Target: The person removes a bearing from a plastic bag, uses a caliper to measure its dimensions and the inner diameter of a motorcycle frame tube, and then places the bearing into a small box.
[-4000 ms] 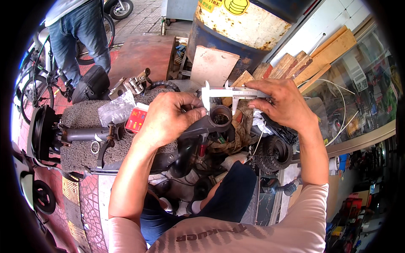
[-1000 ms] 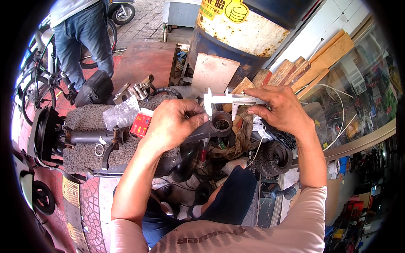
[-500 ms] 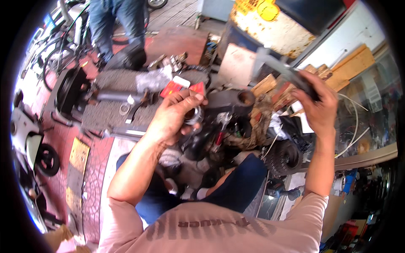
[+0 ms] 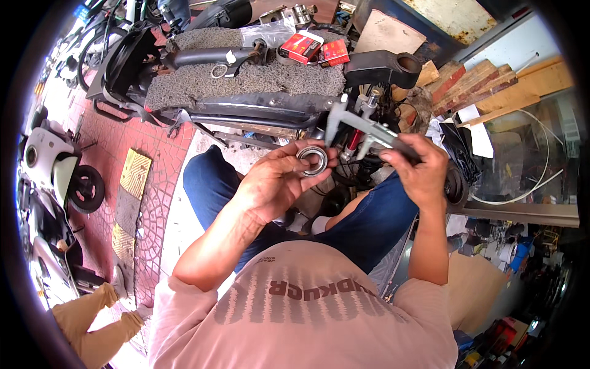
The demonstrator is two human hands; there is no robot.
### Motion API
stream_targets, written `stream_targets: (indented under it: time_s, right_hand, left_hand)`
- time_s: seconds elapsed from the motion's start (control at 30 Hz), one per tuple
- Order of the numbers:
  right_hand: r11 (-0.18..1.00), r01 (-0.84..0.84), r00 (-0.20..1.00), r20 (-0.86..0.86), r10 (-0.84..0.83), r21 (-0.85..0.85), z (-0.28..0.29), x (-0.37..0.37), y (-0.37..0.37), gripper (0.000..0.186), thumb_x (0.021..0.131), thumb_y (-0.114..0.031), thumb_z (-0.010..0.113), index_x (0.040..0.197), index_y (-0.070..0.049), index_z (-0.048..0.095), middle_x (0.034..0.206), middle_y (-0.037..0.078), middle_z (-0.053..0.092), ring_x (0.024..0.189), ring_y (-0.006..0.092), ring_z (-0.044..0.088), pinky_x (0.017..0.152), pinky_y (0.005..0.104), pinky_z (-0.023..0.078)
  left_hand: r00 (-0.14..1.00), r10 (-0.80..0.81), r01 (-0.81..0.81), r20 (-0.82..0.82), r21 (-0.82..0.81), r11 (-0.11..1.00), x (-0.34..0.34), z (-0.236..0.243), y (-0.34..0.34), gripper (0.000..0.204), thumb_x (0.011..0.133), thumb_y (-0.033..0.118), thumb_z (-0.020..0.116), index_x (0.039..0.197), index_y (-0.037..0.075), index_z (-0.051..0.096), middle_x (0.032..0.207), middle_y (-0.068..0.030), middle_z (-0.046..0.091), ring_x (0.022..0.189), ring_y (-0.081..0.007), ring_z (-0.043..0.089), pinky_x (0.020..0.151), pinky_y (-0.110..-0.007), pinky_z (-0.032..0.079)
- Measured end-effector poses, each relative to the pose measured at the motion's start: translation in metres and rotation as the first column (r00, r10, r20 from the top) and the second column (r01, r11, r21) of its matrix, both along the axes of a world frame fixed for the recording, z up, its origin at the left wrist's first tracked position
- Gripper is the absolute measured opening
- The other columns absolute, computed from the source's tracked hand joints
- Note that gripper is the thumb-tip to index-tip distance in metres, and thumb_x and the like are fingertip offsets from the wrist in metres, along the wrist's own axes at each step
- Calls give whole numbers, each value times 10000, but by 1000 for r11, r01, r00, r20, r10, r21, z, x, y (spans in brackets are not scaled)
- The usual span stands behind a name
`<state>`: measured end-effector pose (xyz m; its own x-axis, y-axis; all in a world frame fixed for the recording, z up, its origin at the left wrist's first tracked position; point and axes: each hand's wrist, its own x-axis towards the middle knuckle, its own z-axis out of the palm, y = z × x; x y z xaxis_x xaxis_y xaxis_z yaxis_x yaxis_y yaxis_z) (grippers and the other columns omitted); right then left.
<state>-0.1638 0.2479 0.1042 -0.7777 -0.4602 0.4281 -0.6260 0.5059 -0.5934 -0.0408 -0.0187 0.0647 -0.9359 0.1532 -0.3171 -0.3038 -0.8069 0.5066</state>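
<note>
My left hand (image 4: pixel 270 184) is closed round a silver bearing ring (image 4: pixel 322 161), its fingertips on the rim. My right hand (image 4: pixel 421 169) grips a vernier caliper (image 4: pixel 362 126), tilted with its jaws just above and right of the bearing; I cannot tell if they touch it. Beyond them lies a dark metal arm (image 4: pixel 375 64) with a round socket at its right end. It rests by a coarse grey mat (image 4: pixel 215 89) holding red-and-white boxes (image 4: pixel 301 48), a loose ring (image 4: pixel 219 71) and a shaft with a bracket. Below the caliper is a red cylindrical part (image 4: pixel 353 140).
At left stand scooters (image 4: pixel 61 160) on red paving, and a person's khaki-clad legs (image 4: pixel 92 313) show lower left. Another person's leg (image 4: pixel 175 12) is at top. Wooden boards (image 4: pixel 479 86), a rusty drum (image 4: pixel 467 21), a glass panel (image 4: pixel 525 160) and a tyre (image 4: pixel 453 187) line the right.
Both hands have moved off the arm's socket toward my body. The bearing now shows in my left hand, and the caliper has swung down beside it. The view has shifted, bringing khaki-clad legs in.
</note>
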Motion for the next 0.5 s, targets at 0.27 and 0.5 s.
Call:
stream_targets:
  time_s: [0.27,0.5]
  right_hand:
    - [994,-30,993,113,18,103,-7,11,-19,557,890,-205,890,1363,-24,659,895,202,768,735,321,766,645,378,583]
    - [973,-134,984,138,109,187,-1,9,-24,527,922,-128,830,1397,-15,632,1103,245,755,913,411,754,782,452,586]
  left_hand:
    - [999,-52,51,3,108,993,2,-5,1,427,1097,87,527,1515,1,500,1444,-230,639,1270,-427,696,1070,-501,602]
    - [996,-31,41,-87,111,993,2,-24,0,464,1076,83,589,1524,-4,505,1488,-230,629,1405,-394,610,1223,-501,469]
